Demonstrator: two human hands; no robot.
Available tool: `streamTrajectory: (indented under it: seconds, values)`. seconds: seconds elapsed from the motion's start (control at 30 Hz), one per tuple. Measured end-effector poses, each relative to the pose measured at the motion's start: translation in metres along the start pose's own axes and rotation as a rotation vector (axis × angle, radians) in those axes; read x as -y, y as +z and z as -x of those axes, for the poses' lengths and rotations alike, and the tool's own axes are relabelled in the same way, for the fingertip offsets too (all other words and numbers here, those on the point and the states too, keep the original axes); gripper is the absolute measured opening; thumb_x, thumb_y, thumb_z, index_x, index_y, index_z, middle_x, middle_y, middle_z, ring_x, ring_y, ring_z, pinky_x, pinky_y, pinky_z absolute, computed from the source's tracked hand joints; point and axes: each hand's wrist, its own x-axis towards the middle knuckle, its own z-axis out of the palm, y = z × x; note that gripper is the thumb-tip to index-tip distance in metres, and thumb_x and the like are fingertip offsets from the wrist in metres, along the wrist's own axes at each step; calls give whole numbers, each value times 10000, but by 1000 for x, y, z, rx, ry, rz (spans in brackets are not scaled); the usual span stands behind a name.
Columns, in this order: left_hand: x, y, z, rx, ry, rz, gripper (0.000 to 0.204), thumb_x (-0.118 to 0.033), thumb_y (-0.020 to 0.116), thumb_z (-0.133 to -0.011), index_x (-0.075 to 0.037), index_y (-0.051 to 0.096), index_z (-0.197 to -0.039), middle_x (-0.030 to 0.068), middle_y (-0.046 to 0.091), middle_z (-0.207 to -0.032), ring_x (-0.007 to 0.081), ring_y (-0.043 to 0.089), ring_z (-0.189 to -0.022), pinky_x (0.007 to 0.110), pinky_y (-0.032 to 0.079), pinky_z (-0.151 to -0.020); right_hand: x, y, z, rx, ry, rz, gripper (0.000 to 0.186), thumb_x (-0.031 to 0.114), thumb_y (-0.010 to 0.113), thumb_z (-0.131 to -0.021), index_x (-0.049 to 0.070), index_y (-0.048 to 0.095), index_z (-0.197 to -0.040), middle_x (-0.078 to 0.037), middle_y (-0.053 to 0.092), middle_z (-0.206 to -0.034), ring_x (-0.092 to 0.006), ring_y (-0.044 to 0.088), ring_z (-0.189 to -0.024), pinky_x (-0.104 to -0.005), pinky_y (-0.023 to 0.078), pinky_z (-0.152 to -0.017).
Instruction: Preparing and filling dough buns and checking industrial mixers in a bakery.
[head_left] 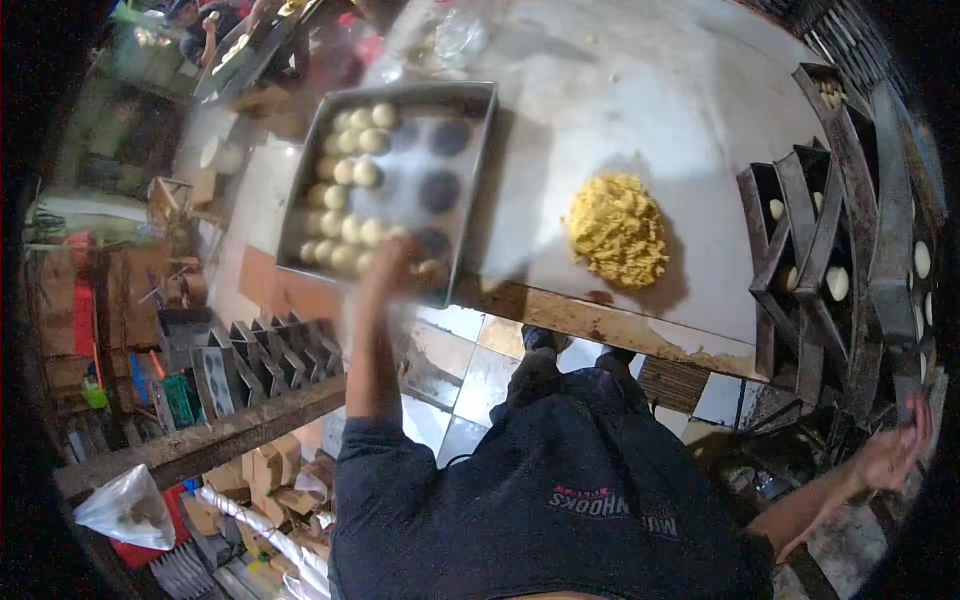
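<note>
A square metal tray (483, 130) on the table's left part holds several rows of pale round dough balls (368, 173). Dark round patches mark its right side. My left hand (398, 262) reaches over the tray's near edge by the closest row; motion smears its fingers, and whether it holds a ball is unclear. Out at the far right is my right hand (893, 452), fingers stretched out and nothing visible in them. It is beside long dark metal trays (868, 235) with a few pale dough pieces (837, 283).
A heap of yellow crumbly mixture (617, 230) sits mid-table (545, 75). Empty metal pans (222, 375) line a wooden beam at left, above a white plastic bag (128, 508). A clear plastic bag (460, 38) lies at the back. Another person's hand (210, 30) shows at top left.
</note>
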Motion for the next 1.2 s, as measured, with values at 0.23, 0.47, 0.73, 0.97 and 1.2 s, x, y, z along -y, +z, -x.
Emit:
streamTrajectory:
  seconds: [0.23,0.47,0.73,0.97,1.2]
  values:
    - [-88,-53,-9,150,-84,-158,215,-213,679,-732,-45,634,-860,191,617,-845,377,583,-884,443,463,-773,102,89,-16,231,4,-142,332,224,463,-964,-62,626,-921,-194,622,-916,-291,605,-850,-398,496,-738]
    - [-295,-44,19,-279,290,707,486,20,702,-721,5,457,-1140,181,585,-1114,310,615,-1038,388,497,-896,157,184,35,760,391,-923,310,245,553,-899,-28,624,-1027,-164,634,-898,-257,633,-787,-375,501,-726]
    - [-425,-3,15,-27,368,957,871,-164,783,-636,36,372,-1377,230,437,-1274,309,472,-1213,369,442,-977,111,163,29,455,215,-961,477,27,705,-703,-29,603,-1166,-163,624,-1095,-267,628,-1023,-351,533,-854]
    - [-442,16,50,-146,400,1480,642,-107,667,-815,61,383,-1366,143,508,-1223,212,507,-1110,330,386,-969,124,128,43,446,-9,-824,396,98,638,-809,-44,595,-1177,-204,559,-1216,-322,588,-1061,-406,504,-868]
    - [-393,7,118,-653,529,831,491,-242,527,-939,82,443,-1298,166,489,-1208,238,469,-1101,349,370,-954,218,130,59,122,244,-1030,311,198,532,-930,-65,614,-1074,-151,670,-905,-259,659,-794,-322,511,-719]
